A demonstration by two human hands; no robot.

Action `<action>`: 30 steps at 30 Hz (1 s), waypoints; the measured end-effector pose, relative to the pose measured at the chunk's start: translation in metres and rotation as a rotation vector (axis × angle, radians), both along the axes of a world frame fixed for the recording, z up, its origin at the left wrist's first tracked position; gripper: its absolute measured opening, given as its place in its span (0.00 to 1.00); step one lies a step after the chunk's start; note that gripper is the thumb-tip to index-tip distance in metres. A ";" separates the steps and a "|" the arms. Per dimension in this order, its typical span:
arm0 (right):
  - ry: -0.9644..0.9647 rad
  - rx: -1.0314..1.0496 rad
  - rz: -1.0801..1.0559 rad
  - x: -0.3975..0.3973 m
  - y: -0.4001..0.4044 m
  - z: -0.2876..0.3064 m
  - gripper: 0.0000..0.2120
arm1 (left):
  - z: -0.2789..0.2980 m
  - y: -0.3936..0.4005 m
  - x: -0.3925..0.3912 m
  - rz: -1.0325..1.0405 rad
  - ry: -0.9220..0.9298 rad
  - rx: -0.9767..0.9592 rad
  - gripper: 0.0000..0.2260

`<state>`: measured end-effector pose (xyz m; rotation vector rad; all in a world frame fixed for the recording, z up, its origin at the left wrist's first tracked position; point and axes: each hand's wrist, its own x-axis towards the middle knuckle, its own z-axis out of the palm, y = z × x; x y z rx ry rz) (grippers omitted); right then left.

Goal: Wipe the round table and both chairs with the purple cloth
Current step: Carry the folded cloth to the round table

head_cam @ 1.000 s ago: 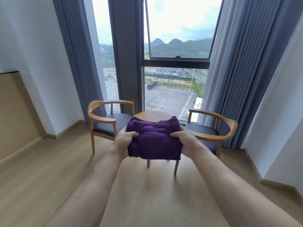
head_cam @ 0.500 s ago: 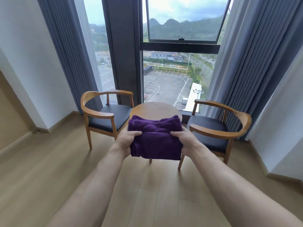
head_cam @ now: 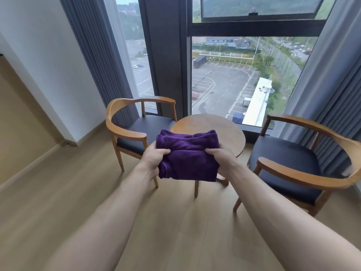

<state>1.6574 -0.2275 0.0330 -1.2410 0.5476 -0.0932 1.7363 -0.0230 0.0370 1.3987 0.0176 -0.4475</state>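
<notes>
Approach continues: round table [head_cam: 213, 127] and both chairs [head_cam: 136, 126] loom nearer than a second ago, left hand [head_cam: 154, 160] and right hand [head_cam: 222, 160] still clamped on the folded purple cloth [head_cam: 187, 155], so I judge wiping not yet begun.

A pale wood plank floor [head_cam: 58, 202] runs to a tall window [head_cam: 234, 75] with a dark frame and a broad dark post [head_cam: 166, 55] between its panes. Grey-blue pleated curtains hang at both sides: the left curtain [head_cam: 93, 55] beside a white wall [head_cam: 39, 45], the right curtain [head_cam: 332, 94] falling behind the seating. A tan panel [head_cam: 17, 118] covers the lower wall at far left, with a skirting board along the floor. Through the glass, from high up, lie a marked car park [head_cam: 218, 89], a white building roof [head_cam: 257, 102], trees and green hillsides. Soft, even daylight enters; the sky is out of view.
</notes>
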 end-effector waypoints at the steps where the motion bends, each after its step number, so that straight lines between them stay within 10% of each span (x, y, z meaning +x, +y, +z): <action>1: 0.006 -0.005 0.002 0.011 -0.009 -0.004 0.15 | -0.003 -0.008 0.011 0.004 0.003 0.014 0.19; 30: 0.250 -0.014 -0.198 0.301 -0.179 -0.188 0.23 | -0.215 -0.210 0.356 -0.288 0.136 0.211 0.21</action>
